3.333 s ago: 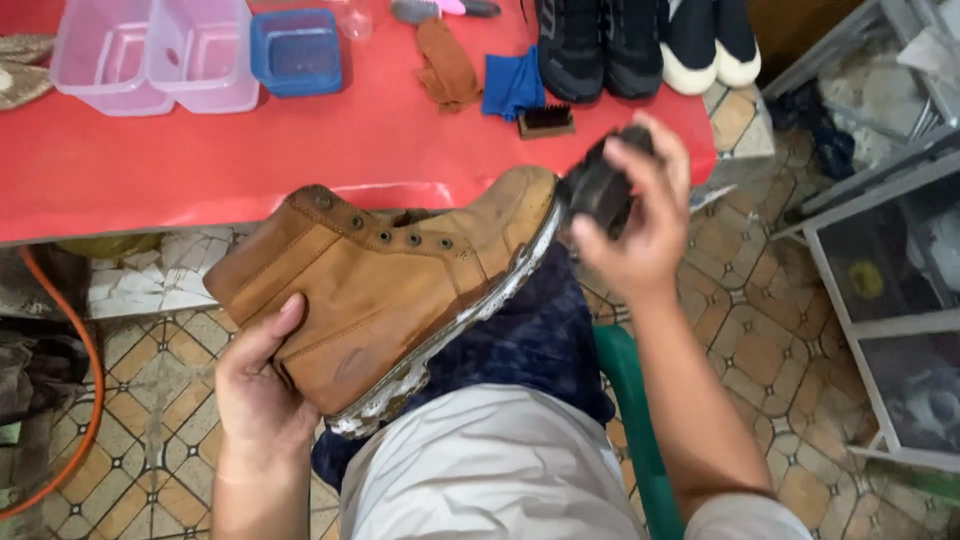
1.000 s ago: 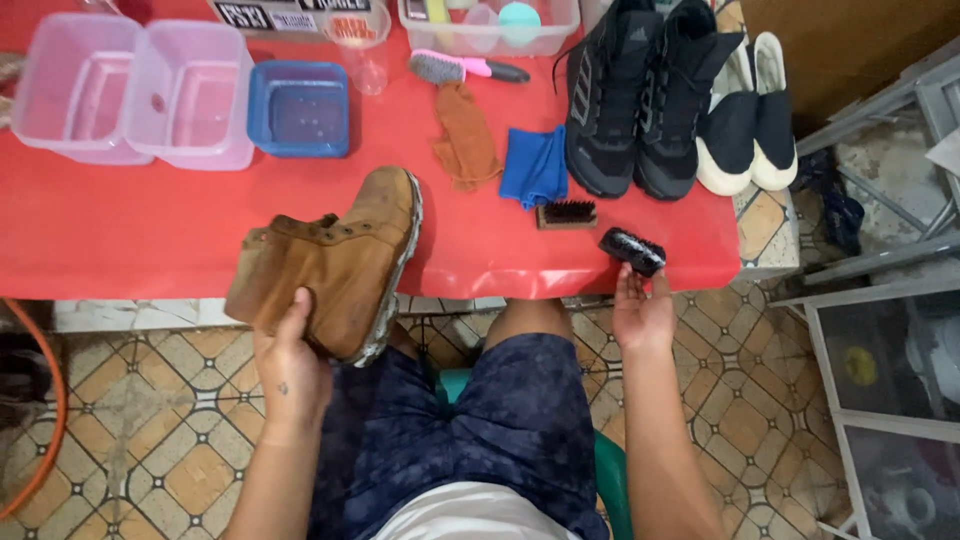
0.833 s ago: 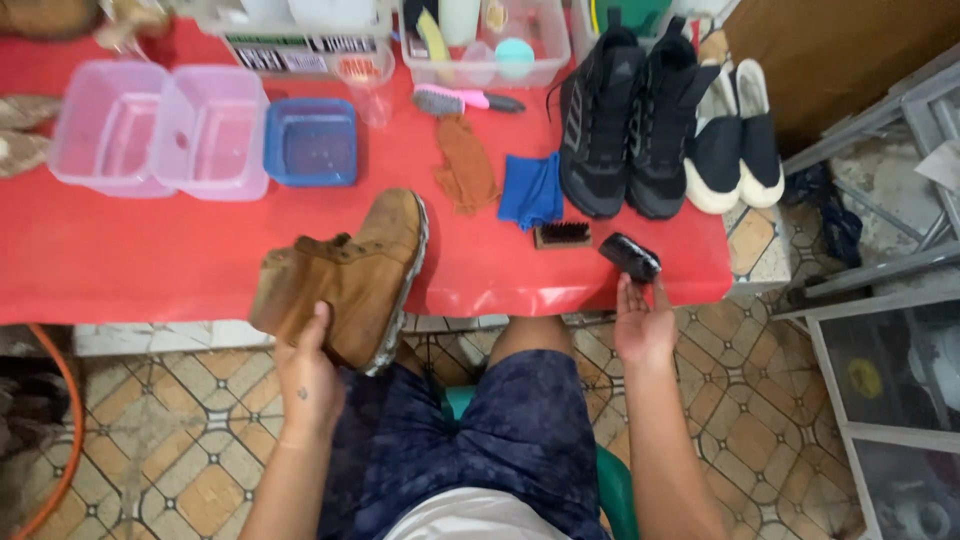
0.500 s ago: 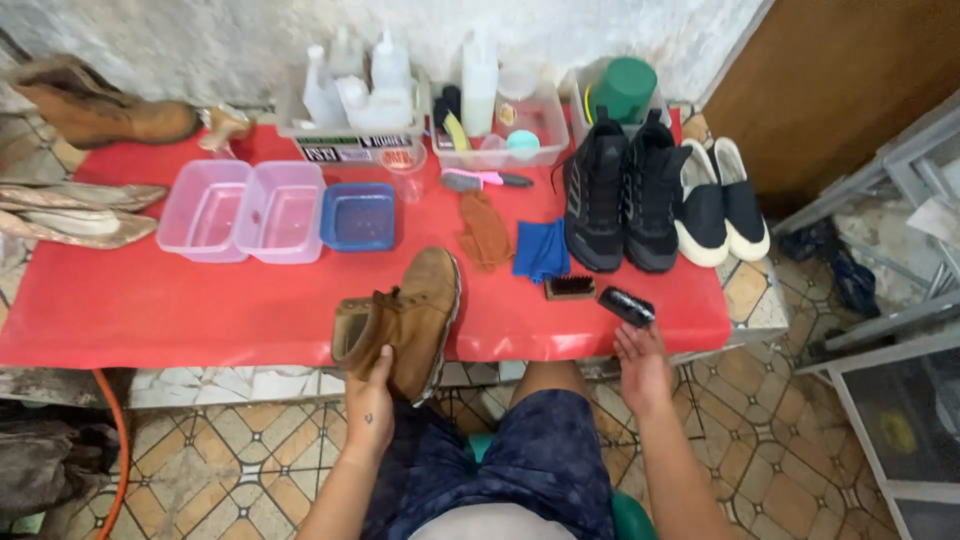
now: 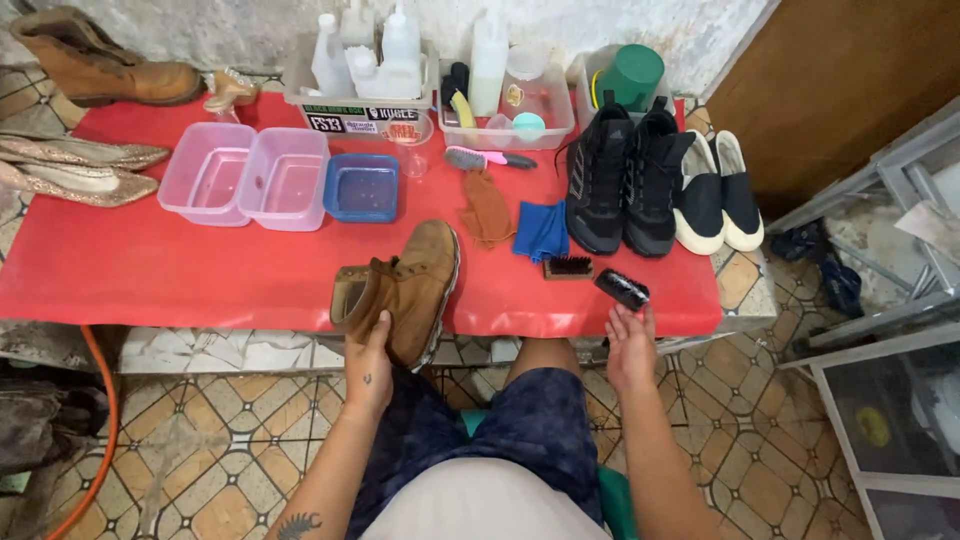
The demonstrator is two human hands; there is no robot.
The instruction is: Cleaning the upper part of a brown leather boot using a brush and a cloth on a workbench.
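My left hand (image 5: 370, 365) grips a tan leather boot (image 5: 405, 288) by its ankle end, holding it at the front edge of the red table (image 5: 150, 275) with the toe pointing away from me. My right hand (image 5: 630, 345) is at the table's front right edge, fingers resting just below a black shoe brush (image 5: 622, 289) that lies on the red cover. A smaller dark brush (image 5: 568, 267) lies just left of it.
Two pink tubs (image 5: 245, 186) and a blue tub (image 5: 362, 187) stand at mid-left. A brown cloth (image 5: 487, 208), blue cloth (image 5: 541, 231), black sneakers (image 5: 625, 180), black-and-white slip-ons (image 5: 716, 192) and trays of bottles (image 5: 365, 65) fill the back. Metal shelving (image 5: 880, 330) stands at right.
The view has pulled back and up, showing the whole table. My left hand has lifted the boot from my lap to the table edge. My right hand has set the black brush down.
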